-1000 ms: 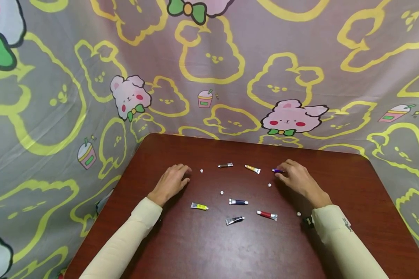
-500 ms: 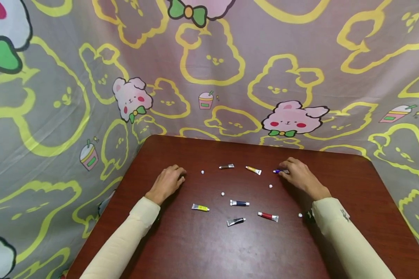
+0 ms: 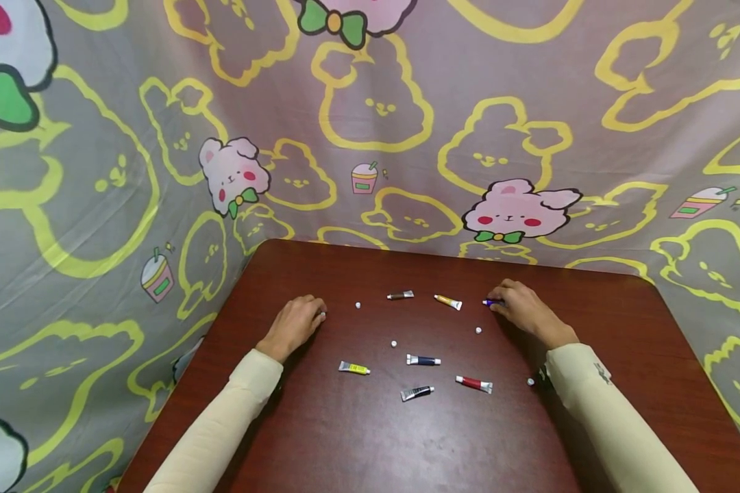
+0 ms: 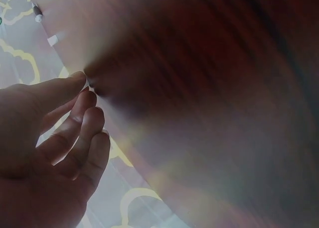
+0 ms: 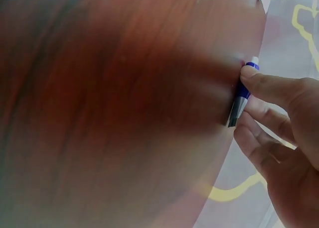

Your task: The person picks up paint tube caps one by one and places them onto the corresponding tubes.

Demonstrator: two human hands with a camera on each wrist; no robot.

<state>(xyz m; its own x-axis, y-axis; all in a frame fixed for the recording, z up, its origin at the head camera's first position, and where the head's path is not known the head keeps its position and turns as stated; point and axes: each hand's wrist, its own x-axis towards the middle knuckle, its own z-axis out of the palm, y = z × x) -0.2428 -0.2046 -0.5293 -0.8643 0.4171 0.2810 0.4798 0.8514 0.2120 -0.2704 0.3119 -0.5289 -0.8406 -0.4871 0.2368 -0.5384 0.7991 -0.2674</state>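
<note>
While the right hand (image 3: 525, 311) lies low on the table (image 3: 592, 308), its thumb and fingers (image 5: 264, 86) pinch a purple tube (image 3: 490, 302) at the far right of the back row, the tube flat on the wood with its white cap end pointing toward the table's middle. Seen from the right wrist, the thumb presses on the blue-purple body near the cap and the other fingers curl under the crimped end.

Just left of that tube lies a yellow-orange tube (image 3: 447, 301), then a brown tube (image 3: 400, 295), all apart from each other. A white cap (image 3: 478, 330) sits near the right hand on the near side; another cap (image 3: 394, 342) lies toward the middle, and a third (image 3: 358, 305) between the brown tube and the left hand (image 3: 296, 323).

That left hand rests palm down on the wood, fingers loosely bent; its fingertips (image 4: 82, 78) touch a small white cap (image 3: 323, 314), though whether they grip it I cannot tell.

Nearer the person lie a yellow tube (image 3: 354, 368), a dark blue tube (image 3: 423, 360), a black tube (image 3: 416, 392) and a red tube (image 3: 474, 383), well apart. One more cap (image 3: 530, 382) lies beside the right sleeve (image 3: 598, 404). A patterned cloth (image 3: 370, 123) hangs behind.
</note>
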